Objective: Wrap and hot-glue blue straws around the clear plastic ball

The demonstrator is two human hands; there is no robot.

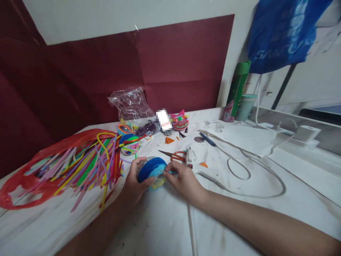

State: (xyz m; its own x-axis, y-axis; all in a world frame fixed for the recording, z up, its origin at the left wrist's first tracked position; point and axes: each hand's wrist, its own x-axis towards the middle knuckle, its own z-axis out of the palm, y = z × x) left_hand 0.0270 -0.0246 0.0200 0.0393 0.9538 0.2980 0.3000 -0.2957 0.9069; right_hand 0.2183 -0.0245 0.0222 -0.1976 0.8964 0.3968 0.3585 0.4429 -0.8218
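Note:
A round clear ball (152,170) is partly covered with dark blue and light blue fuzzy strips, with some yellow at its lower side. My left hand (134,179) is wrapped round its left side, thumb across the front. At the ball's right edge my right hand (181,177) is closed in a pinch on what looks like the end of a light blue pipe cleaner (172,172); the fingertips hide part of it. Just beyond the ball lie scissors (176,155) with orange handles and a small white device (189,157).
Many coloured pipe cleaners (87,163) lie on a red plastic bag (16,199) at left. Decorated balls (129,144), a pink one (180,121) and a phone (163,121) stand behind. Corded tools, a blue-handled one (207,139) and a white one (213,180), lie right with looping cables.

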